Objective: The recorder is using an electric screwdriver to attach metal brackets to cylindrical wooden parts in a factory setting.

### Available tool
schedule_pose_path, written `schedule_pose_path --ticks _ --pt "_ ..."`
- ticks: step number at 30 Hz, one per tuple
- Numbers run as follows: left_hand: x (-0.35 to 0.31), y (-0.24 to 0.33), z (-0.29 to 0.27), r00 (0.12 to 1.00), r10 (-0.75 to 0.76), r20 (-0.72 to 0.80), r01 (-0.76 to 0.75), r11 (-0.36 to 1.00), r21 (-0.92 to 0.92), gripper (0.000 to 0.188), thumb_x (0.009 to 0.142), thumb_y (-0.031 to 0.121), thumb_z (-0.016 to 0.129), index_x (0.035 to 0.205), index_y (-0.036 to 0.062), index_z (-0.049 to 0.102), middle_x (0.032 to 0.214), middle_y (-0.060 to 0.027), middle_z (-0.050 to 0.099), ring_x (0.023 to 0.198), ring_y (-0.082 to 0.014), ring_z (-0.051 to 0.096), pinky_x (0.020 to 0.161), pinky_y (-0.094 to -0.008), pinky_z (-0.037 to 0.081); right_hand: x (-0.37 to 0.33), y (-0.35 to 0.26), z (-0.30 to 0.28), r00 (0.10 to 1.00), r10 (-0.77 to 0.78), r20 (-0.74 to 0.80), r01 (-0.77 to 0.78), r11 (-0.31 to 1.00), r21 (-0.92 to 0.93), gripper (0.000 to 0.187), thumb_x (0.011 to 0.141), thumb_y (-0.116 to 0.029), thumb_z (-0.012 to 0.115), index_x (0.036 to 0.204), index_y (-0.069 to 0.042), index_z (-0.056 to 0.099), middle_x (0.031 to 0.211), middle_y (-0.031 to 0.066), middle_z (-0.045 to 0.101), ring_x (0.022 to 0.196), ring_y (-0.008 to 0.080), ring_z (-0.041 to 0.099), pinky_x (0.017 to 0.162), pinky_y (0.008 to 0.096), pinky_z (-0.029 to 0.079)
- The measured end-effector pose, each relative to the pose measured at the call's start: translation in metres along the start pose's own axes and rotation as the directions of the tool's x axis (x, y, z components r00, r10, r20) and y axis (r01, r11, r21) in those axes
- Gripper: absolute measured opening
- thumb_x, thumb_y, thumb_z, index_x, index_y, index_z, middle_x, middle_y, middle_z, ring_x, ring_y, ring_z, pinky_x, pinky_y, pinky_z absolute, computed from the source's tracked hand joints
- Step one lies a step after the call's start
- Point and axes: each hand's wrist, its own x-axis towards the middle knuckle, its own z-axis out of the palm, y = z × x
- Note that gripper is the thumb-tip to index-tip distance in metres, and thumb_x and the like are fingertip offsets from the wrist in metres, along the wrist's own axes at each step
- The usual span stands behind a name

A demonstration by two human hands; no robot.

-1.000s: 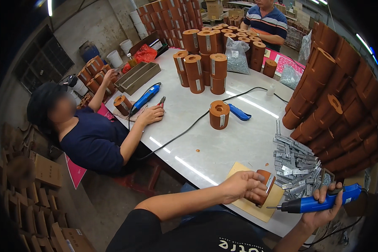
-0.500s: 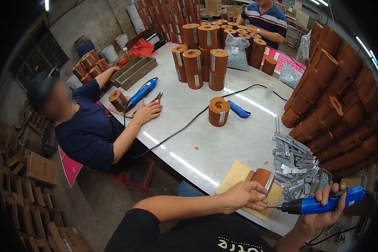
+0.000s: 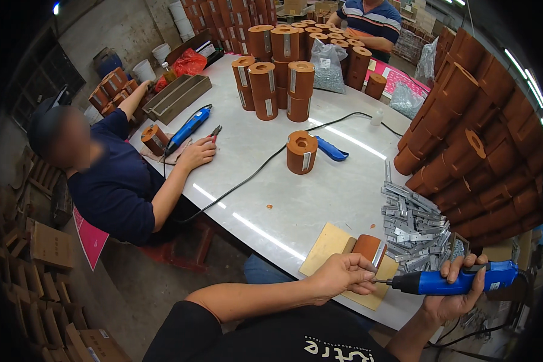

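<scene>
My right hand [image 3: 455,295] is wrapped round a blue and black electric screwdriver [image 3: 431,282], held level with its thin bit pointing left. The bit's end meets the fingertips of my left hand [image 3: 346,276], which are pinched together; whatever they hold is too small or hidden to make out. Just beyond my left hand a brown hollow cylinder [image 3: 363,248] lies on its side, a metal strip [image 3: 379,253] set along it. Under it is a pale wooden board [image 3: 320,248] at the table's near edge, and my left hand partly covers both.
Loose metal strips [image 3: 413,226] are heaped right of the board, beside tall stacks of brown cylinders [image 3: 458,127]. Mid-table stand another cylinder [image 3: 301,154] and a blue-handled tool [image 3: 332,149]. A black cable [image 3: 247,188] crosses the table [image 3: 344,187]. A co-worker [image 3: 117,175] sits at the left.
The whole view has shifted slightly, so the scene sits a little further left and higher. The screwdriver's bit and my pinched left fingers stay together, slightly nearer the lying cylinder.
</scene>
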Motion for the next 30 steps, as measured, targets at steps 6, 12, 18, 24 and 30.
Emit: schedule_pose_path --ticks 6,12,18,24,30 --pt "0.001 -0.001 -0.004 1.0 -0.006 0.019 0.005 0.999 0.033 0.022 0.097 0.013 0.06 0.114 -0.0017 0.059 0.09 -0.008 0.064 0.074 -0.0142 0.066 0.061 -0.0226 0.053 0.001 0.001 -0.002 1.0 -0.005 -0.008 0.005 1.0 0.025 0.022 0.1 -0.022 0.049 0.116 -0.006 0.047 0.098 0.0091 0.059 0.063 0.0123 0.052 0.058 0.0285 0.046" --pt "0.001 -0.005 -0.001 0.997 -0.005 0.076 0.007 1.0 -0.023 0.019 0.098 0.01 0.058 0.112 -0.002 0.057 0.089 -0.0071 0.063 0.071 -0.0118 0.062 0.059 -0.0236 0.051 0.001 -0.001 -0.007 0.998 -0.022 -0.065 0.025 0.998 0.049 0.022 0.1 -0.022 0.05 0.115 -0.006 0.047 0.096 0.0083 0.058 0.063 0.012 0.05 0.058 0.0281 0.045" --pt "-0.002 -0.005 -0.001 0.995 -0.005 0.102 0.011 0.998 -0.064 0.022 0.097 0.011 0.059 0.114 -0.0023 0.055 0.093 -0.0104 0.065 0.069 -0.0116 0.062 0.057 -0.0223 0.05 0.003 0.001 -0.009 0.996 0.019 -0.088 -0.011 0.995 0.094 0.021 0.1 -0.023 0.05 0.114 -0.006 0.048 0.096 0.0083 0.058 0.063 0.0119 0.049 0.059 0.0282 0.045" --pt "-0.005 0.0 0.002 0.994 0.01 0.113 -0.009 1.0 -0.007 0.021 0.097 0.015 0.06 0.112 0.0009 0.056 0.093 -0.0105 0.068 0.06 -0.0117 0.061 0.049 -0.0208 0.046 0.007 -0.003 -0.021 0.996 0.074 -0.045 -0.063 0.977 0.204 0.022 0.1 -0.022 0.05 0.114 -0.005 0.05 0.098 0.0082 0.057 0.065 0.0127 0.046 0.064 0.03 0.045" --pt "-0.007 -0.003 0.007 1.0 0.016 -0.014 -0.014 0.99 0.143 0.015 0.097 0.016 0.06 0.104 0.0029 0.061 0.086 -0.0084 0.068 0.054 -0.0062 0.051 0.046 -0.0177 0.036 0.006 0.001 -0.026 0.991 0.092 -0.099 -0.068 0.972 0.224 0.024 0.099 -0.025 0.051 0.115 -0.007 0.052 0.099 0.0078 0.061 0.065 0.014 0.049 0.063 0.0312 0.045"
